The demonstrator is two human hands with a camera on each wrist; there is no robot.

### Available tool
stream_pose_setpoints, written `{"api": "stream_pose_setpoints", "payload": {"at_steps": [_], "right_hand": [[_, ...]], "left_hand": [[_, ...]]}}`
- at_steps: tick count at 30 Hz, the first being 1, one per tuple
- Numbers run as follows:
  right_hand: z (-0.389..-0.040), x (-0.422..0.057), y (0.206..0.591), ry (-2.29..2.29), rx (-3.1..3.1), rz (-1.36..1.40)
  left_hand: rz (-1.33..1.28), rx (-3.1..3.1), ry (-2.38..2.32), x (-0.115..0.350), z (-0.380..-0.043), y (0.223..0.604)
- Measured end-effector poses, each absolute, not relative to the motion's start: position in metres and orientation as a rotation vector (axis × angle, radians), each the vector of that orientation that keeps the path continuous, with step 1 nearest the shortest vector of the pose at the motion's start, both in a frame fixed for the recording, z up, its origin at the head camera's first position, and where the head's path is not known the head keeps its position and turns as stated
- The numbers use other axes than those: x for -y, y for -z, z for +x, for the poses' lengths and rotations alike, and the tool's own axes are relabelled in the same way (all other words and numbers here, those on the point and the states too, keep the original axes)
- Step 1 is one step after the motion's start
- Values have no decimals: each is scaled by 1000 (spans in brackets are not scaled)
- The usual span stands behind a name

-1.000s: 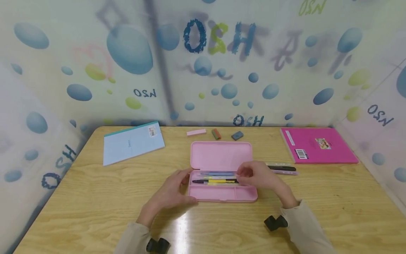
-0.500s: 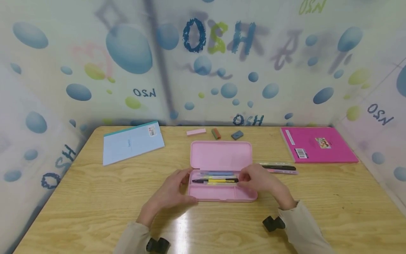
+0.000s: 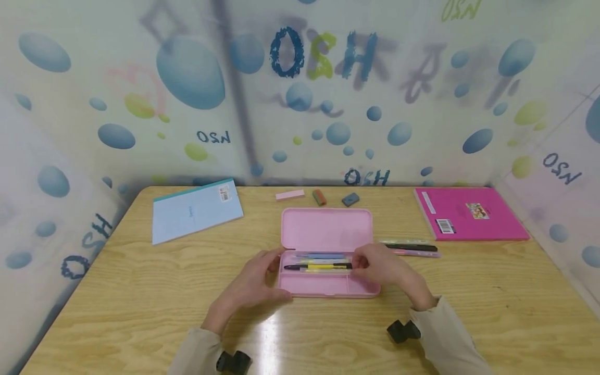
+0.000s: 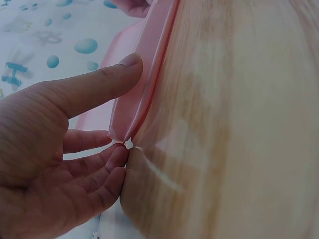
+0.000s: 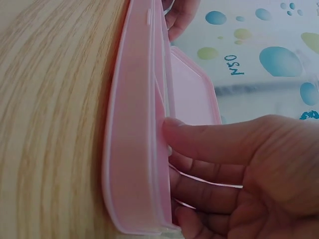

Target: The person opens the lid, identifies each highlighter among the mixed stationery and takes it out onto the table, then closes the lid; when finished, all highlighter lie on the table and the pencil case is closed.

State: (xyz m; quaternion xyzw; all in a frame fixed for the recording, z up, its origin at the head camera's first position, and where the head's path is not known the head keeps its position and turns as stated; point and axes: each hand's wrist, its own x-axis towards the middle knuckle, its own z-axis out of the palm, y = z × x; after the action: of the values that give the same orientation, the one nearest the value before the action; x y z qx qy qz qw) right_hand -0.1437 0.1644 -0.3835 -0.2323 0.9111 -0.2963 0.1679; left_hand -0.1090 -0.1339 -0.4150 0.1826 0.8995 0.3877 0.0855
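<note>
A pink pencil case [image 3: 327, 229] lies with its lid raised on the table. Several pens and pencils fill its rear compartment, among them a black-and-yellow pen [image 3: 321, 266]. My left hand [image 3: 253, 281] holds the left end of the case. In the left wrist view, its thumb [image 4: 130, 62] presses on the front wall while the other fingers lie around the corner. My right hand [image 3: 386, 265] reaches in at the right end and pinches the tip of the black-and-yellow pen between curled fingers and thumb. Its fingertips are partly hidden.
Behind the case lie a pink bar [image 3: 289, 195], a green-and-orange eraser [image 3: 319, 197] and a blue-grey eraser [image 3: 350, 199]. Several pens [image 3: 414, 248] rest to its right. A light-blue notebook [image 3: 197, 211] lies at the left, a magenta book [image 3: 471, 214] at the right.
My right hand has come slightly down and toward me at the right end of the case, uncovering more of the pens beside it. My left hand has stayed in place.
</note>
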Motion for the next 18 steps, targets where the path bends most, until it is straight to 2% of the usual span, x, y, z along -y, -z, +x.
{"api": "stream_pose_setpoints", "payload": {"at_steps": [18], "right_hand": [[-149, -173, 389, 995, -2565, -697]], "left_hand": [[555, -2672, -1168, 134, -110, 415]]}}
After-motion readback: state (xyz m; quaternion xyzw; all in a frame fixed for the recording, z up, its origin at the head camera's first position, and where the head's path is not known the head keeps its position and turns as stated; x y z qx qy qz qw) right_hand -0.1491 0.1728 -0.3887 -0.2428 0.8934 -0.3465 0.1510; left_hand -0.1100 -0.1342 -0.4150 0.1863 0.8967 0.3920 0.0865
